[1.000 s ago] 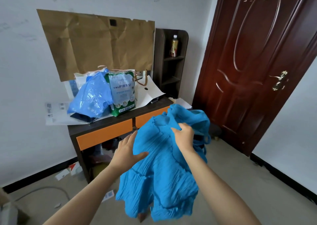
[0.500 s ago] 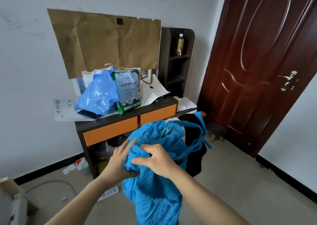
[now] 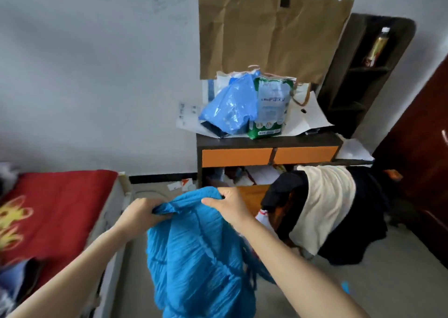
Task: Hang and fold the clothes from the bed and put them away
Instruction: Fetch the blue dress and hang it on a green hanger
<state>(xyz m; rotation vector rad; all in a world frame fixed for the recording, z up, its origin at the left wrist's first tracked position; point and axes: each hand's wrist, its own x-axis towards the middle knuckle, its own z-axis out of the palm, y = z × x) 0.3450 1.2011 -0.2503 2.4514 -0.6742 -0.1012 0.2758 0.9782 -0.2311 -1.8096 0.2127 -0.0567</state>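
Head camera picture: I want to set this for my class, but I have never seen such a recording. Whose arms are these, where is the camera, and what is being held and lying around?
No machine here: a person wears one wide-angle camera on the head, looking forward and down, so the two bare arms reaching in from below are their own. The left hand and right hand both grip the top edge of a crinkled blue garment, which hangs down between them. To the left is the bed with a red cover. Ahead stands a dark desk with orange drawer fronts; on it lie a blue plastic bag, a green-and-white packet and papers. To the right, black and cream clothes are draped over something hidden beneath them. A brown paper sheet hangs on the wall.
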